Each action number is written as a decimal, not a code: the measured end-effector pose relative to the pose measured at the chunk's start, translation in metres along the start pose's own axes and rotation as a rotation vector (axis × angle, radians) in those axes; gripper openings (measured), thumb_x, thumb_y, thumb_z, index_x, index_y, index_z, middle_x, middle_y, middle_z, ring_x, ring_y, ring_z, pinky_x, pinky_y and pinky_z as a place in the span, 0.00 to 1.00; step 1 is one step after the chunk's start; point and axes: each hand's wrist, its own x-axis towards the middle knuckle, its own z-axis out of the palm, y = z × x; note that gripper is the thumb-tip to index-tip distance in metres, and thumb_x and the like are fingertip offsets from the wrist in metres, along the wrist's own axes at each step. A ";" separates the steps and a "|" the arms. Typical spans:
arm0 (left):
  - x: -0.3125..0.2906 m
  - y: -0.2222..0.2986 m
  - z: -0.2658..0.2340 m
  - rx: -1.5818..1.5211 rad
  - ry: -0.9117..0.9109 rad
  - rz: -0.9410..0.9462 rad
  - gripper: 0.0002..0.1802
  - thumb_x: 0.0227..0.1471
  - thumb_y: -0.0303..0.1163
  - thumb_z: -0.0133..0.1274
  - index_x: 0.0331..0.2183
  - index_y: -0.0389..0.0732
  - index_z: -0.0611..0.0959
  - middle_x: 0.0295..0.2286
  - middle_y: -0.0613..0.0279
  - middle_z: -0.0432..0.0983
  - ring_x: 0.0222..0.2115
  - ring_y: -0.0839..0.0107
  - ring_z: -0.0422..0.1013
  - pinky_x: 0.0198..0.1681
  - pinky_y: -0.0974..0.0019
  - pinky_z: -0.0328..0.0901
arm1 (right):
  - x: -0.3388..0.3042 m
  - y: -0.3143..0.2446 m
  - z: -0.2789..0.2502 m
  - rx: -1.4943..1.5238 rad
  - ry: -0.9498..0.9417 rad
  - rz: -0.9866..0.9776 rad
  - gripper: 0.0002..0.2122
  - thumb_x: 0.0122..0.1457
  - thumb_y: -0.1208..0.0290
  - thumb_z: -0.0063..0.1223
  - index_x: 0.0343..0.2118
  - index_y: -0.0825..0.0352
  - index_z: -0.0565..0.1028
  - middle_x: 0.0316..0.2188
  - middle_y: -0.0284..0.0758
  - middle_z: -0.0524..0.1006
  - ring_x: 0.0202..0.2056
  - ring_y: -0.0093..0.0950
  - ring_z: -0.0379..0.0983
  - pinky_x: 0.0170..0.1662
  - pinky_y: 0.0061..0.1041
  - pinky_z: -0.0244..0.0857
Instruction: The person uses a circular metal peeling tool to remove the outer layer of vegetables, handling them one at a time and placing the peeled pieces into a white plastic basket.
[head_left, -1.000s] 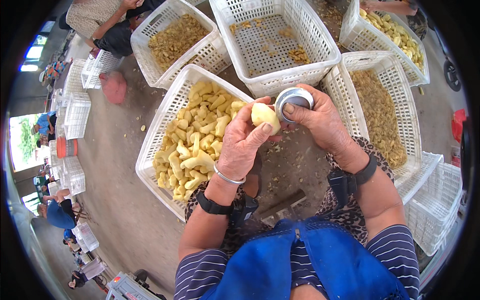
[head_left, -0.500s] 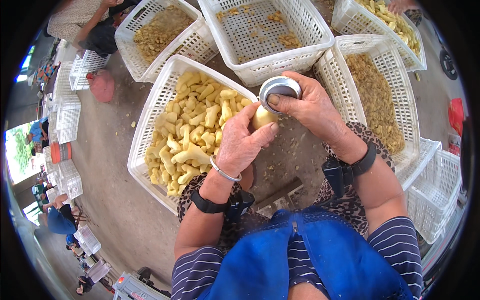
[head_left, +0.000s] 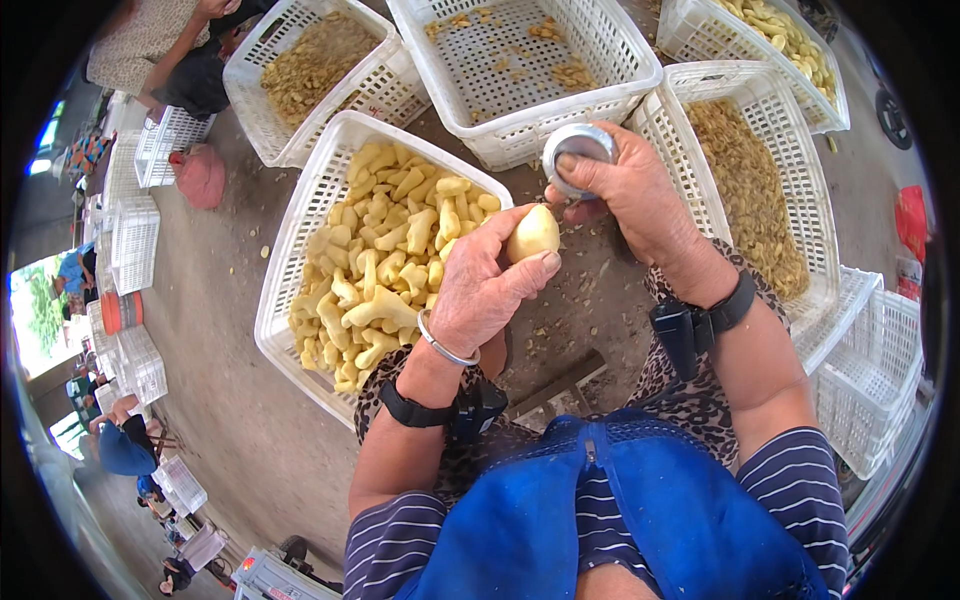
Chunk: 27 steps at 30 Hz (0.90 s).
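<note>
My left hand (head_left: 490, 285) is closed round a smooth, pale yellow peeled root piece (head_left: 535, 233), whose rounded end sticks up past the thumb and fingers. Just above and to the right, my right hand (head_left: 640, 190) grips a round, silvery metal tool (head_left: 581, 158) with a raised rim, thumb pressed on its face. A small gap separates tool and root piece. Left of my left hand, a white plastic crate (head_left: 290, 240) is heaped with knobby yellow root pieces (head_left: 385, 265). The fingers behind the metal tool are partly hidden.
Ahead stands a white crate (head_left: 540, 130) with a few yellow scraps. White crates of shavings flank it at far left (head_left: 345, 110) and right (head_left: 815, 200); another far right (head_left: 700, 40) holds yellow pieces. Stacked crates (head_left: 865, 370) stand at my right. Another person (head_left: 150, 50) sits far left.
My right hand has lifted the metal tool off the root piece and moved slightly up and right. More of the root piece now shows; my left hand has hardly moved.
</note>
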 end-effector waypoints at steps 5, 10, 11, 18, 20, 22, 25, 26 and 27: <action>0.003 -0.001 0.004 -0.113 0.041 -0.095 0.31 0.55 0.32 0.65 0.57 0.32 0.76 0.33 0.64 0.79 0.29 0.81 0.73 0.32 0.75 0.69 | 0.000 -0.005 -0.007 0.040 0.014 -0.040 0.14 0.64 0.69 0.63 0.50 0.67 0.77 0.39 0.31 0.83 0.36 0.23 0.84 0.35 0.21 0.80; 0.005 -0.007 0.004 -0.290 0.120 -0.131 0.26 0.55 0.29 0.65 0.54 0.33 0.76 0.34 0.63 0.79 0.30 0.80 0.74 0.34 0.74 0.71 | -0.007 -0.007 -0.001 0.026 -0.023 -0.076 0.15 0.63 0.66 0.66 0.49 0.66 0.78 0.38 0.30 0.83 0.36 0.22 0.81 0.38 0.22 0.76; 0.006 -0.010 0.004 -0.297 0.118 -0.139 0.26 0.55 0.28 0.65 0.53 0.33 0.76 0.34 0.63 0.79 0.30 0.80 0.74 0.34 0.74 0.71 | -0.008 -0.007 0.001 0.035 -0.023 -0.076 0.15 0.63 0.65 0.66 0.49 0.66 0.78 0.38 0.30 0.83 0.37 0.22 0.81 0.39 0.22 0.75; 0.005 -0.019 0.001 0.009 0.129 -0.089 0.24 0.52 0.30 0.67 0.49 0.31 0.80 0.33 0.62 0.81 0.30 0.79 0.75 0.33 0.74 0.71 | -0.006 0.003 0.007 -0.187 -0.165 -0.142 0.10 0.62 0.71 0.65 0.44 0.68 0.81 0.36 0.29 0.83 0.38 0.16 0.76 0.43 0.21 0.71; 0.003 -0.015 0.001 0.068 0.120 -0.080 0.24 0.51 0.30 0.67 0.48 0.31 0.80 0.33 0.62 0.81 0.30 0.79 0.75 0.33 0.74 0.71 | -0.002 0.007 0.002 -0.288 -0.136 -0.220 0.10 0.63 0.71 0.63 0.44 0.69 0.80 0.37 0.30 0.83 0.37 0.17 0.77 0.42 0.20 0.72; -0.001 -0.009 0.004 0.048 0.074 -0.063 0.25 0.52 0.30 0.67 0.51 0.32 0.79 0.34 0.62 0.81 0.30 0.79 0.75 0.33 0.74 0.71 | -0.002 0.007 0.000 -0.375 -0.092 -0.308 0.10 0.64 0.70 0.62 0.45 0.69 0.79 0.37 0.30 0.83 0.37 0.17 0.78 0.41 0.20 0.73; -0.004 -0.010 0.003 -0.172 0.055 -0.031 0.27 0.55 0.30 0.66 0.54 0.32 0.78 0.35 0.63 0.81 0.31 0.78 0.76 0.33 0.74 0.72 | -0.002 -0.003 0.000 -0.100 0.014 -0.038 0.11 0.64 0.69 0.62 0.46 0.69 0.77 0.38 0.31 0.83 0.37 0.20 0.82 0.37 0.19 0.76; -0.003 -0.011 0.003 -0.244 0.050 -0.022 0.27 0.56 0.30 0.66 0.55 0.32 0.77 0.35 0.63 0.80 0.31 0.78 0.76 0.33 0.74 0.72 | 0.000 -0.005 -0.006 -0.067 0.014 -0.096 0.12 0.64 0.69 0.62 0.47 0.69 0.77 0.38 0.32 0.82 0.37 0.22 0.83 0.36 0.20 0.77; -0.001 -0.011 0.002 -0.312 0.065 -0.090 0.27 0.57 0.29 0.65 0.56 0.32 0.76 0.36 0.62 0.80 0.31 0.77 0.77 0.33 0.74 0.73 | 0.000 -0.007 -0.008 -0.057 0.015 -0.108 0.13 0.64 0.69 0.62 0.47 0.69 0.77 0.39 0.32 0.82 0.36 0.23 0.83 0.36 0.20 0.78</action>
